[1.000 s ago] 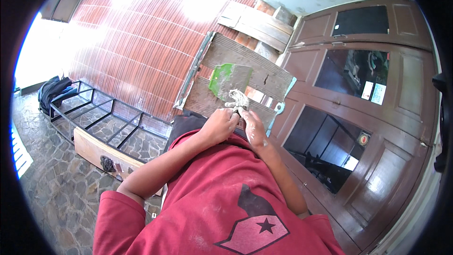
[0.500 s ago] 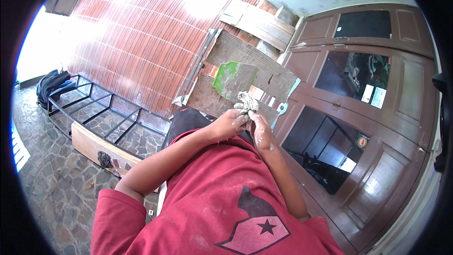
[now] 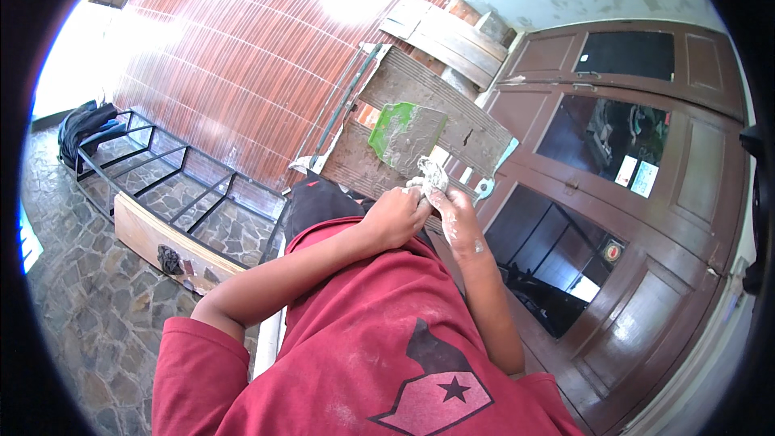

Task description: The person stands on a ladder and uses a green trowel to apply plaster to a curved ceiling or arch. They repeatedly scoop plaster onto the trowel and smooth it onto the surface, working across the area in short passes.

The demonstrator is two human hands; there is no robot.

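Observation:
In front of my red shirt, both of my hands meet around a whitish, plaster-coated clump [image 3: 433, 173]. It looks crumpled and stringy; whether it is fibre or cloth I cannot tell. My right hand [image 3: 456, 216], smeared with white, has its fingers closed round the clump. My left hand [image 3: 399, 215] is curled against its lower end, fingertips pinched and partly hidden. Just beyond them lies a green plastic scoop or pan [image 3: 383, 136], its flat face covered in grey wet plaster [image 3: 416, 139]. It rests on a dirty ribbed board [image 3: 472, 121].
Pale wooden planks [image 3: 442, 39] lie beyond the board. Brown panelled doors [image 3: 529, 105] with dark glass stand on the right. To the left, a black metal frame [image 3: 173, 214] lies on stone flooring [image 3: 77, 331], with a wooden board [image 3: 149, 244] along its near side and dark cloth [image 3: 85, 125] at its far end.
The clump looks narrower and more upright, slightly further right. My left hand has turned so its back shows more, and my right hand has shifted a little right. The view has moved slightly.

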